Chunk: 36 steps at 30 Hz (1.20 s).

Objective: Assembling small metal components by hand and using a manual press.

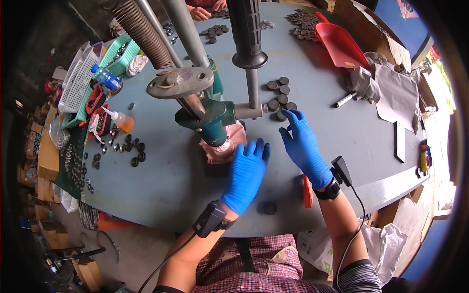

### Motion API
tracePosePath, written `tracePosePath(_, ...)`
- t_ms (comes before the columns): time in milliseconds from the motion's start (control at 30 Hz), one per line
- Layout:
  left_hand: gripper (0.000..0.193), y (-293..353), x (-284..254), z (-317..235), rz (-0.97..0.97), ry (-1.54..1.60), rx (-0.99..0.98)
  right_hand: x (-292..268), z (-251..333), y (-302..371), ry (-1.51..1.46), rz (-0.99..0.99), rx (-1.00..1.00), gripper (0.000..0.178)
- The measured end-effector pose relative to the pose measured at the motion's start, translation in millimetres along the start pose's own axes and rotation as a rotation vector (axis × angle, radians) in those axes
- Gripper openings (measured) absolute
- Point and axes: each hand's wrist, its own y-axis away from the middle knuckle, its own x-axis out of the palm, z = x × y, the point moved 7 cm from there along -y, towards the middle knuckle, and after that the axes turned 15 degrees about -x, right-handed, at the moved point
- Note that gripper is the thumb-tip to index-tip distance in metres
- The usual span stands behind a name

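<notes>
Both my hands wear blue gloves. My left hand (245, 171) is beside the base of a green hand press (211, 117), its fingers stretched toward the pink cloth (229, 146) wrapped there; I see nothing held, though the palm side is hidden. My right hand (304, 145) reaches to the right of the press, thumb and forefinger apart. Its fingertips meet a black round disc (281, 116) at the near end of a small group of black discs (273, 104). The black-gripped press lever (246, 39) rises above them.
At left stand a dropper bottle (123, 120), loose black rings (138, 151) and baskets (78, 80). Orange-handled tool (307, 191) and a dark disc (269, 208) lie near me. A red dustpan (339, 45), marker (345, 99) and cloth are at right. Another person's hand (199, 13) is at the far edge.
</notes>
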Motion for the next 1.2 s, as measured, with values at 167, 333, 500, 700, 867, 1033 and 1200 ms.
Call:
tracePosePath(167, 0.035, -12, 8, 4, 0.115, 0.065, 0.056, -11, 5, 36, -0.555, 0.071, 0.187, 0.033)
tracePosePath(333, 0.049, 19, -14, 17, 0.42, 1.527, -0.171, -23, 23, 80, -0.815, 0.084, 0.36, 0.043)
tracePosePath(500, 0.054, 51, -19, 18, 0.37, 1.919, -0.245, -39, 60, 87, -0.875, 0.076, 0.235, 0.054)
tracePosePath(700, 0.048, 56, -54, 24, 0.086, 1.403, -0.164, -42, 67, 90, -0.896, 0.055, 0.119, 0.047)
tracePosePath(867, 0.051, 59, -72, 29, -0.119, 1.132, -0.124, -22, 77, 121, -1.243, 0.501, 0.274, 0.02)
tracePosePath(1033, 0.051, 60, -61, 32, -0.093, 1.122, -0.18, -20, 71, 101, -1.158, 0.245, 0.512, 0.044)
tracePosePath(1200, 0.052, 49, -47, 18, -0.094, 0.851, -0.063, 14, 42, 84, -0.958, 0.236, 0.358, 0.045)
